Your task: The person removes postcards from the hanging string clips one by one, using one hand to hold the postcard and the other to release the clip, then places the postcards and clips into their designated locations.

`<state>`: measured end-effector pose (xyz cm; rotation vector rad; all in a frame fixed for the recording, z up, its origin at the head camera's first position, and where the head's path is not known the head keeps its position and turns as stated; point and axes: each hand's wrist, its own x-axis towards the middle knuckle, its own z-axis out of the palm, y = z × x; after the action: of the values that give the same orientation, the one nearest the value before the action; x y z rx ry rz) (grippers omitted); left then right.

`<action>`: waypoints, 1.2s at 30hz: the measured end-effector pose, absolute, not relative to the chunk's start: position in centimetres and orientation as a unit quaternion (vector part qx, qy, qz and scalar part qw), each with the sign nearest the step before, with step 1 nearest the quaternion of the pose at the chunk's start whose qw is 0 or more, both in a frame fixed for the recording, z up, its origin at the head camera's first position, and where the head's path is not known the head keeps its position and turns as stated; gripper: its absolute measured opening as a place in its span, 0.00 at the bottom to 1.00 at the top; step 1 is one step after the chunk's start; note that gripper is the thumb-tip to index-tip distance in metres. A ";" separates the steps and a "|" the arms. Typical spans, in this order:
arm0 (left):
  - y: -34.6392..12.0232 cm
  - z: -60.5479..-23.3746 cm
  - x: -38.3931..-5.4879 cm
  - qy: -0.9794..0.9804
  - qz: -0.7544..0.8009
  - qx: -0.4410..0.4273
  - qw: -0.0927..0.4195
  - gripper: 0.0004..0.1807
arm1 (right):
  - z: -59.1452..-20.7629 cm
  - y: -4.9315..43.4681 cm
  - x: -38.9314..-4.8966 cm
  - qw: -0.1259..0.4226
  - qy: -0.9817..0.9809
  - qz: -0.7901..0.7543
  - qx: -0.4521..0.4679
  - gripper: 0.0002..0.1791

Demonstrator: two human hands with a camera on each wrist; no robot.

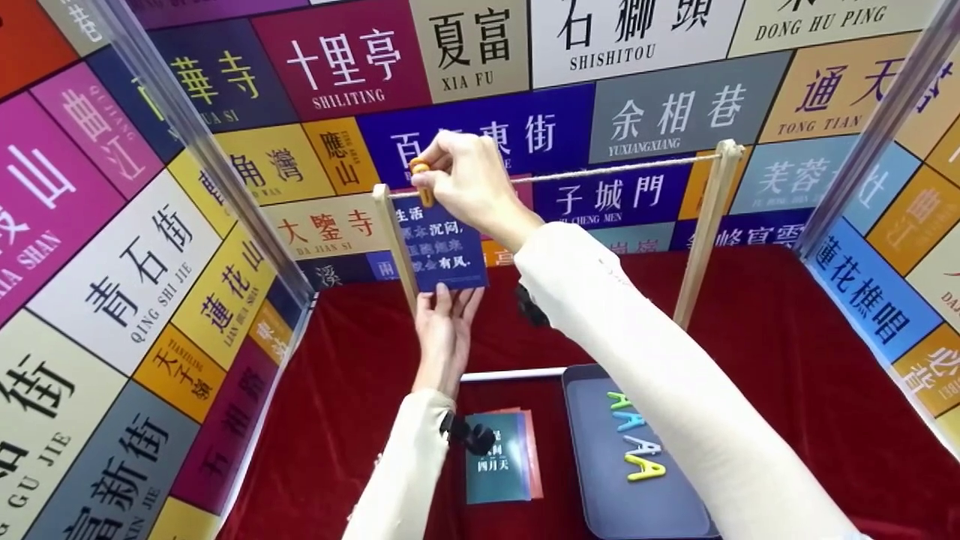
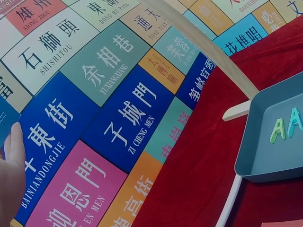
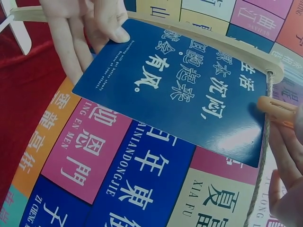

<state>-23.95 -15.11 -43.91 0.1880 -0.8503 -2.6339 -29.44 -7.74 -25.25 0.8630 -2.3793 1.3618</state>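
Observation:
A blue card with white Chinese writing [image 1: 448, 251] hangs upright at the left end of a thin rope [image 1: 615, 169]. My left hand [image 1: 442, 330] pinches its lower edge, thumb on the printed face and fingers behind. At the top edge, my right hand [image 1: 476, 184] pinches an orange clothespin [image 1: 425, 195] between thumb and fingers. In the right wrist view, the clothespin's tip [image 3: 270, 105] overlaps the card's top edge, right by the rope. Only part of the left hand [image 2: 12, 175] and a corner of the card show in the left wrist view.
Wooden posts [image 1: 705, 232] hold the rope at both ends. A grey tray [image 1: 589, 450] with several coloured clothespins [image 1: 645, 468] lies on red cloth [image 1: 360, 420], beside a small stack of cards [image 1: 497, 469]. A white rod [image 1: 514, 374] lies behind them. Printed walls surround the table.

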 end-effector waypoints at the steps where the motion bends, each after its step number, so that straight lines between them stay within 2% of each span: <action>1: -15.1 -43.9 -23.9 -0.302 -0.933 0.066 0.182 0.06 | -25.2 -7.7 -29.4 0.137 -0.817 0.474 0.300 0.07; 16: -14.7 -44.2 -23.4 -0.309 -0.934 0.054 0.171 0.06 | -24.8 -5.8 -29.5 0.172 -0.785 0.514 0.299 0.09; 36: -14.5 -43.8 -21.9 -0.333 -0.926 0.042 0.172 0.08 | -25.2 -3.3 -28.3 0.155 -0.749 0.579 0.285 0.09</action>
<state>-21.87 -14.45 -43.78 0.1194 -0.9439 -2.6284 -28.35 -3.31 -25.19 0.8160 -2.1450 1.6581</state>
